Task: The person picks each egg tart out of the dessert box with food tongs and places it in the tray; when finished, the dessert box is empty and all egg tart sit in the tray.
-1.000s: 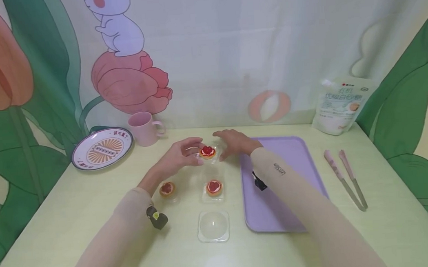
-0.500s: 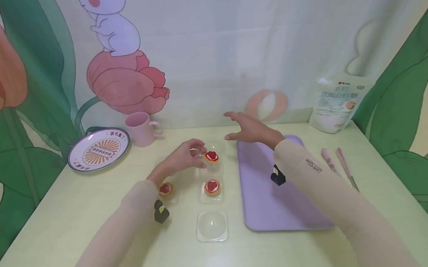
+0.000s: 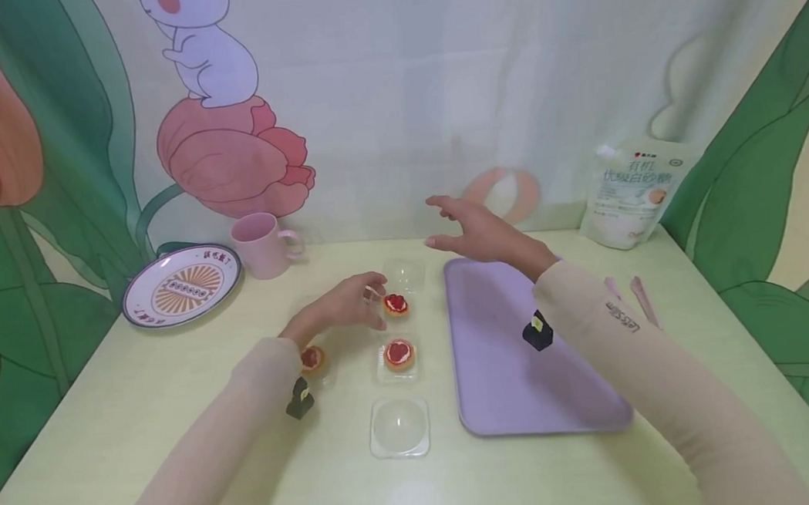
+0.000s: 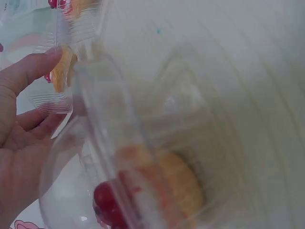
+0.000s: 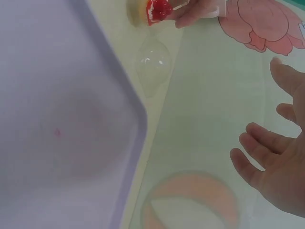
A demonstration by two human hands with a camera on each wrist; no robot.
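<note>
My left hand [image 3: 348, 302] pinches the ridged clear plastic base of a small fruit tart [image 3: 395, 305] between thumb and fingers. In the left wrist view that tart [image 4: 61, 71] tilts on its side, red berries facing away. A clear domed lid [image 3: 404, 276] lies just behind it on the table. Nearer me, a second tart [image 3: 400, 355] sits in clear packaging, with a domed clear piece [image 3: 400, 428] in front of it. By my left wrist is a third tart [image 3: 313, 358], under a clear dome. My right hand [image 3: 483, 228] hovers over the tray's back edge, fingers spread, holding nothing.
A purple tray [image 3: 469, 403] lies right of the tarts. At the back left are a pink mug [image 3: 261, 246] and a patterned plate [image 3: 187, 285]. A white pouch [image 3: 637, 196] stands back right. Pink handles [image 3: 644, 300] show behind my right sleeve.
My right hand has drawn away from the tart, to the right and up. My left hand has shifted slightly toward me with the tart, and the lid behind it shows more.
</note>
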